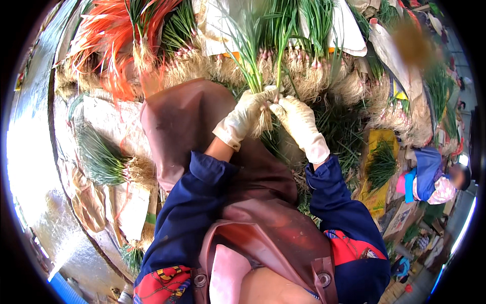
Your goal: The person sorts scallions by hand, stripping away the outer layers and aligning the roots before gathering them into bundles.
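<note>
Just beyond the brown apron, the gloved left hand clasped a bunch of green onions, leaves pointing away, pale roots nearer. The gloved right hand bent its fingertips near the base of a single stalk, its grip impossible to tell. Farther off lay rooted bunches and, leftward, red strips

Wears off-wht gloves, dk blue slvs w/ red patterned uppers & brn apron w/ eyelets.
</note>
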Action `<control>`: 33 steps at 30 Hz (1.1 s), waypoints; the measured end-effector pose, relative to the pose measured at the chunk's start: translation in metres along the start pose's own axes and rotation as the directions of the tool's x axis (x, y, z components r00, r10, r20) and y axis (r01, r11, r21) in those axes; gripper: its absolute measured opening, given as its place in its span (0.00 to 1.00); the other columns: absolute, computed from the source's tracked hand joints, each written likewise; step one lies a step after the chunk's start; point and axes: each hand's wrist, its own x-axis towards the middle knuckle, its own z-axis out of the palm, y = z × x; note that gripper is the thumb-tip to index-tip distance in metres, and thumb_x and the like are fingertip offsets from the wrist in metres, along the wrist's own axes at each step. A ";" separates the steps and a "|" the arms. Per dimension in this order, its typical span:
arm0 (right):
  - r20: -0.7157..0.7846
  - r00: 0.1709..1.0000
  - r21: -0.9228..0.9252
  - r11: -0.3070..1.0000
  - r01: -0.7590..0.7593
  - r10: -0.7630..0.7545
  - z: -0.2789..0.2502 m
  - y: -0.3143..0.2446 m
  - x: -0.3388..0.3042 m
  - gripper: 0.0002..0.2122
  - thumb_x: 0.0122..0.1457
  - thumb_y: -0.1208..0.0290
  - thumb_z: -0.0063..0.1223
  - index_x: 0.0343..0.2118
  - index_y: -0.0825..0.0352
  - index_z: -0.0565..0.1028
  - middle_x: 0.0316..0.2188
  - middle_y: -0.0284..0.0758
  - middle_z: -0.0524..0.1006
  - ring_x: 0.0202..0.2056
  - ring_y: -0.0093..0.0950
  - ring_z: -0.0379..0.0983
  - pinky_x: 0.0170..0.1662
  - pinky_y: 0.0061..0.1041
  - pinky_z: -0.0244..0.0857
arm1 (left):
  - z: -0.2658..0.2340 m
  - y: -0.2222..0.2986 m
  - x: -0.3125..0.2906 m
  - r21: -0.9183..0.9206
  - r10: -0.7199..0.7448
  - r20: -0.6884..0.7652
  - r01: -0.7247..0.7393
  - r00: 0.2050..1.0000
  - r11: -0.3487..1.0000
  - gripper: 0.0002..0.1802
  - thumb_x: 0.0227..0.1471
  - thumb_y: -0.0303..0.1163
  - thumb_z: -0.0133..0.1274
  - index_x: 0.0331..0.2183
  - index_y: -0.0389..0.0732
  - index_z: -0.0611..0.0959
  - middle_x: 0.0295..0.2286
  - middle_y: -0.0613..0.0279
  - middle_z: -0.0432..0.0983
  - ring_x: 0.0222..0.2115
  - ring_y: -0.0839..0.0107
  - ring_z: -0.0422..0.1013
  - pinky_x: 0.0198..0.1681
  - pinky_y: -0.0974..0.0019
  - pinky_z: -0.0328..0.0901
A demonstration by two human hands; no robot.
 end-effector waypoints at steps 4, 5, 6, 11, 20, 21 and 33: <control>-0.152 0.986 0.243 0.970 -0.035 0.073 -0.028 -0.005 0.023 0.19 0.50 0.52 0.55 0.40 0.60 0.74 0.35 0.35 0.76 0.37 0.32 0.73 0.40 0.31 0.66 | -0.015 0.000 -0.004 0.045 0.046 0.007 -0.046 0.999 0.998 0.13 0.50 0.32 0.54 0.36 0.34 0.80 0.26 0.65 0.76 0.23 0.78 0.67 0.26 0.76 0.62; -0.339 0.941 0.194 0.978 0.075 -0.005 -0.027 0.005 0.034 0.23 0.50 0.52 0.55 0.46 0.60 0.69 0.40 0.36 0.74 0.41 0.32 0.72 0.43 0.30 0.66 | -0.017 -0.002 -0.003 0.098 0.067 0.028 -0.070 0.997 0.993 0.13 0.50 0.33 0.54 0.36 0.34 0.80 0.26 0.66 0.75 0.23 0.79 0.67 0.26 0.76 0.62; -0.509 0.856 0.124 0.977 0.174 -0.088 -0.021 0.017 0.047 0.28 0.50 0.51 0.54 0.52 0.60 0.65 0.44 0.38 0.73 0.44 0.33 0.71 0.47 0.30 0.65 | -0.018 -0.004 0.000 0.150 0.088 0.050 -0.094 0.995 0.984 0.13 0.50 0.33 0.54 0.36 0.34 0.80 0.26 0.67 0.75 0.23 0.79 0.66 0.27 0.76 0.61; 0.102 0.992 0.950 0.304 -0.075 -0.074 0.007 0.025 0.062 0.38 0.59 0.55 0.44 0.62 0.56 0.31 0.41 0.48 0.73 0.21 0.21 0.71 0.24 0.19 0.68 | -0.012 0.005 -0.005 -0.083 -0.032 0.070 0.038 0.997 0.996 0.11 0.51 0.37 0.54 0.33 0.39 0.79 0.24 0.69 0.73 0.20 0.79 0.65 0.24 0.76 0.61; -0.504 0.848 0.127 0.985 -0.115 0.164 -0.023 0.054 0.065 0.16 0.58 0.63 0.49 0.50 0.52 0.67 0.15 0.26 0.71 0.15 0.20 0.65 0.16 0.18 0.57 | 0.006 0.020 -0.029 -0.047 -0.081 0.055 0.084 0.995 0.995 0.16 0.53 0.33 0.51 0.42 0.35 0.77 0.31 0.66 0.75 0.25 0.80 0.67 0.26 0.78 0.62; -0.385 0.857 0.019 0.932 -0.363 0.342 -0.039 0.066 0.071 0.15 0.57 0.59 0.49 0.47 0.52 0.69 0.17 0.28 0.72 0.18 0.21 0.68 0.18 0.20 0.60 | -0.006 0.028 -0.025 0.032 -0.121 0.064 0.119 0.991 0.992 0.15 0.52 0.30 0.52 0.42 0.35 0.76 0.33 0.63 0.76 0.26 0.77 0.69 0.29 0.76 0.63; -0.076 0.977 0.171 0.968 -0.184 0.199 0.003 -0.004 0.003 0.12 0.53 0.56 0.52 0.34 0.59 0.76 0.28 0.36 0.77 0.28 0.37 0.74 0.32 0.31 0.68 | 0.011 0.013 -0.002 -0.090 -0.223 -0.096 0.215 0.970 0.973 0.12 0.50 0.35 0.56 0.33 0.36 0.81 0.16 0.74 0.65 0.13 0.85 0.54 0.14 0.80 0.50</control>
